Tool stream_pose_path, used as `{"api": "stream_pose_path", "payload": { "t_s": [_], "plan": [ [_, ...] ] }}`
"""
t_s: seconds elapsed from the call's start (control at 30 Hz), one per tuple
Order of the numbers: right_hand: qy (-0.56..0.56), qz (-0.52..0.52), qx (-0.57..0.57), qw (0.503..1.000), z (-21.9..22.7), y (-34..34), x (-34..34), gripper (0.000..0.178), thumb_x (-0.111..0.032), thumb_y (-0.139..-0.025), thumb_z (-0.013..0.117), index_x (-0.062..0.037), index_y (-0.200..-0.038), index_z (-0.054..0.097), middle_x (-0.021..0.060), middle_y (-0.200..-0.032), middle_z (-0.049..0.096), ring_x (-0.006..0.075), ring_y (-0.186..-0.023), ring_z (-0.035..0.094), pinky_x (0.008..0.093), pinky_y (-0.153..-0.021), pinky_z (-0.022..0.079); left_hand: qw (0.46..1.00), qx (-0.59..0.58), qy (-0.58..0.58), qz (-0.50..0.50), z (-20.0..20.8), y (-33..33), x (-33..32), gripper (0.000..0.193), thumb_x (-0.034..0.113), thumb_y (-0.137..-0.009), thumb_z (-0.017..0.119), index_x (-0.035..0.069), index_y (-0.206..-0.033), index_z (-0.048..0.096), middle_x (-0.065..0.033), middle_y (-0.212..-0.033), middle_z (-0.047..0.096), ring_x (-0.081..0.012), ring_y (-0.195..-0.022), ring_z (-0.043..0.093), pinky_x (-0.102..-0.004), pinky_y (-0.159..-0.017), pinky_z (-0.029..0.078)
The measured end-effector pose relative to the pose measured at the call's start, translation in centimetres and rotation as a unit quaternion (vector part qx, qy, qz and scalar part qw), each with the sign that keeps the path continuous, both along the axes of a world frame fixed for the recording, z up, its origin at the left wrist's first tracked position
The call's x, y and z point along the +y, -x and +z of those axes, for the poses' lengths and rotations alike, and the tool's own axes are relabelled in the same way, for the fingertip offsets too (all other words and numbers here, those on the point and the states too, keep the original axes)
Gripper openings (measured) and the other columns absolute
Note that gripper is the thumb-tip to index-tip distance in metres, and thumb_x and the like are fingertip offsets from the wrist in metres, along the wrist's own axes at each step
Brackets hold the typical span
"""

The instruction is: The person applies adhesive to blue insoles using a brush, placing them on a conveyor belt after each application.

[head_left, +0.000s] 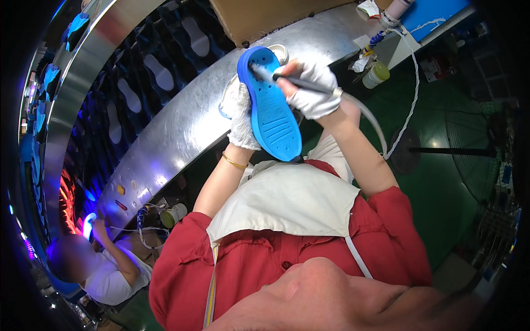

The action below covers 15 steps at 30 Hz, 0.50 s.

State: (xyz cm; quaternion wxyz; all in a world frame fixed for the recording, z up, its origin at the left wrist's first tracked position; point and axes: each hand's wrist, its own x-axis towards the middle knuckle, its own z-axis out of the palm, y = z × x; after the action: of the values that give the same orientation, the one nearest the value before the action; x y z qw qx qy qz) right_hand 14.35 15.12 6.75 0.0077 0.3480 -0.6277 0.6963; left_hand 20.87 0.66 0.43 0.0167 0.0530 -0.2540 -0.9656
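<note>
My left hand (241, 118), in a white knit glove with bare fingertips hidden behind the work, grips a blue shoe sole (276, 127) by its left side. The sole is tilted with its toe end away from me, and small holes and ridges show on its face. In my gloved right hand (313, 94) is a brush (303, 83) with a dark handle, held like a pen. Its bristles touch the sole's toe area, near the left rim. A pale tube (372, 118) runs from the brush end. Partly hidden behind the blue sole is an off-white sole-like piece (280, 52).
A curved metal bench (187, 121) borders a dark conveyor carrying several pale soles (158, 71). A cardboard box (276, 19) stands at the far side. To the right are a yellow-green jar (376, 75) and a floor fan (472, 149). Another person (113, 270) sits at lower left.
</note>
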Motion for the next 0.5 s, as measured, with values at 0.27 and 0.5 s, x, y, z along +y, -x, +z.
{"api": "stream_pose_path", "payload": {
  "t_s": [0.27, 0.5],
  "plan": [
    [-0.064, 0.009, 0.049, 0.997, 0.8, -2.0, -0.1, 0.016, -0.002, -0.072, 0.065, -0.0059, -0.085, 0.056, 0.0055, -0.070, 0.057, 0.0153, -0.061, 0.057, 0.0269, -0.058, 0.047, 0.997, 0.033, 0.013, 0.065, -1.8, 2.3, -1.2, 0.060, 0.049, -0.089, 0.049, 0.005, -0.130, 0.041, -0.0144, -0.122, 0.052, -0.0274, -0.104, 0.056, -0.0411, -0.093, 0.046],
    [-0.117, -0.008, 0.134, 0.984, 0.6, -2.7, 0.1, 0.019, -0.005, -0.069, 0.066, -0.0084, -0.087, 0.059, 0.0103, -0.077, 0.059, 0.0266, -0.068, 0.060, 0.0314, -0.062, 0.049, 0.998, 0.031, -0.027, 0.037, 2.2, 1.7, -2.0, 0.067, 0.061, -0.086, 0.042, 0.011, -0.131, 0.041, -0.0126, -0.124, 0.052, -0.0298, -0.109, 0.052, -0.0457, -0.095, 0.043]
  ]
}}
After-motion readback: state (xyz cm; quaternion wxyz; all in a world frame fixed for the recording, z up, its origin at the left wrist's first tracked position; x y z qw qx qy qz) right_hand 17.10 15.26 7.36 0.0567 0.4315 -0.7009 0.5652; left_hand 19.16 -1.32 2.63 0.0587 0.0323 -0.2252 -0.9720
